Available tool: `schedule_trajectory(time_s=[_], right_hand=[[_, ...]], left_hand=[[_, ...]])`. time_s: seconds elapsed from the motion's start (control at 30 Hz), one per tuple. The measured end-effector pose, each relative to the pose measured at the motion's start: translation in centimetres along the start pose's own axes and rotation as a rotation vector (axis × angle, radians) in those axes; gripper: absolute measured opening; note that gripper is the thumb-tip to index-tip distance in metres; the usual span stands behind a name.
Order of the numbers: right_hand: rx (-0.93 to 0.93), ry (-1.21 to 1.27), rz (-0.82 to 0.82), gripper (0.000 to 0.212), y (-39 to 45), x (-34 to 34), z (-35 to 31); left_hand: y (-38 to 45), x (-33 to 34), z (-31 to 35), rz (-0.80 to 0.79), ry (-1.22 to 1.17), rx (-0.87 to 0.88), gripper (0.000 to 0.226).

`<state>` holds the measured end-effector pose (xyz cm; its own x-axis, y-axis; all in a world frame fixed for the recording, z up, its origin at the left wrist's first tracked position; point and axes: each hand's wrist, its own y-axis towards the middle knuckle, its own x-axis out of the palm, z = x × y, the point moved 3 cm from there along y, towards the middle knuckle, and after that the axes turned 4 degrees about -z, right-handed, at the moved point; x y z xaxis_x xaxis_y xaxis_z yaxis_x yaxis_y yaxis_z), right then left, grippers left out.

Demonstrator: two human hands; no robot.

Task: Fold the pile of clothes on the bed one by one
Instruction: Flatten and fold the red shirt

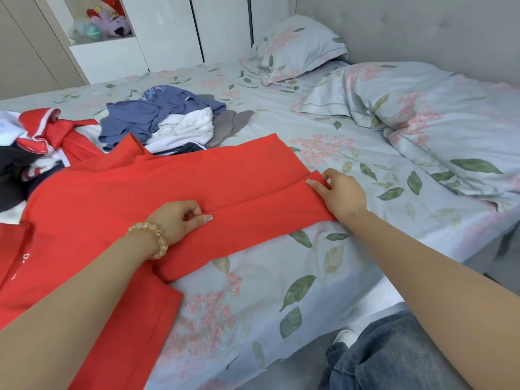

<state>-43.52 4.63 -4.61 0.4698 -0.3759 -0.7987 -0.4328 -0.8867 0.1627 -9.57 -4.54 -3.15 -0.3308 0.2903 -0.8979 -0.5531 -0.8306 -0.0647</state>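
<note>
Two hands work the soft, light red knit shirt (146,192) spread on the floral-sheeted bed (253,291): our left hand (180,220) pinches the folded side panel mid-length, our right hand (340,192) pinches its hem corner. We judge it limp, best held at hems. Open sheet lies right; the unfolded clothes pile (168,119) crowds behind.
</note>
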Motion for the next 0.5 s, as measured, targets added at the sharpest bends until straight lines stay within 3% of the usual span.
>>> schedule_trajectory(time_s=[0.17, 0.23, 0.3, 0.37, 0.43, 0.5], right_hand=[[0.01, -0.3, -0.012, 0.046, 0.7, 0.2, -0.7], [-0.025, -0.425, -0.014, 0.039, 0.6, -0.1, -1.6], [-0.189, -0.459, 0.041, 0.036, 0.3, -0.1, -3.3], [-0.52, -0.324, 0.086, 0.036, -1.0, 0.7, -5.7], [-0.723, -0.234, -0.131, 0.039, -2.8, 2.7, -7.2], [-0.635, -0.296, -0.44, 0.05, -4.2, 4.6, -6.5]], left_hand=[[-0.4, 0.6, 0.4, 0.075, 0.142, -0.067, 0.035], [-1.1, 0.3, 2.0, 0.17, 0.317, -0.101, 0.03], [-1.9, 0.6, 4.8, 0.259, 0.513, -0.105, 0.035], [-2.4, 1.9, 7.7, 0.23, 0.469, -0.052, 0.043], [-2.3, 4.2, 8.9, 0.078, 0.394, -0.059, 0.055], [-2.2, 6.2, 8.3, -0.065, 0.395, -0.117, 0.064]])
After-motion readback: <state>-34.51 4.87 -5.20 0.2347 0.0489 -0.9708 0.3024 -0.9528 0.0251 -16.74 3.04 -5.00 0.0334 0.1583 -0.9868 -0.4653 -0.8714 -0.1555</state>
